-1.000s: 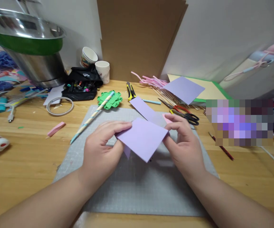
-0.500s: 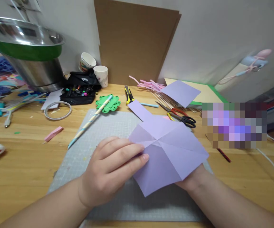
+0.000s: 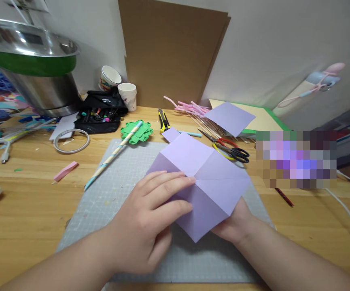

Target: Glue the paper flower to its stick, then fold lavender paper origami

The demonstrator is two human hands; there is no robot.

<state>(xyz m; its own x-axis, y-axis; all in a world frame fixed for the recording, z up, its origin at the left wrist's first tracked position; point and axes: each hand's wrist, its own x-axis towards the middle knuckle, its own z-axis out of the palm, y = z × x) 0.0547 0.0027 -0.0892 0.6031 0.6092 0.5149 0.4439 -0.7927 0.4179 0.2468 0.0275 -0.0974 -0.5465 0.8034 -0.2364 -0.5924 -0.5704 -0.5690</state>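
A creased sheet of light purple paper (image 3: 220, 182) is held above the grey cutting mat (image 3: 102, 214). Its fold lines cross near the middle, and the panels bend away from that point. My left hand (image 3: 150, 214) lies over the left part of the sheet with its fingers stretched out, the fingertips touching close to where the creases meet. From below and the right, my right hand (image 3: 237, 222) holds up the sheet; the paper hides its fingers. Behind the sheet, part of another purple piece of paper (image 3: 171, 135) shows.
Behind the mat lie a yellow utility knife (image 3: 163, 121), black-handled scissors (image 3: 238, 154) and a purple square (image 3: 231, 118). A green paper piece (image 3: 136, 132) and a striped paper stick (image 3: 114, 155) lie at the mat's upper left. A tape roll (image 3: 71, 141) is farther left.
My left fingertips have moved inward to the crease crossing. The sheet has tilted and shifted left, its panels bending more sharply, while my right hand moved slightly left beneath it.
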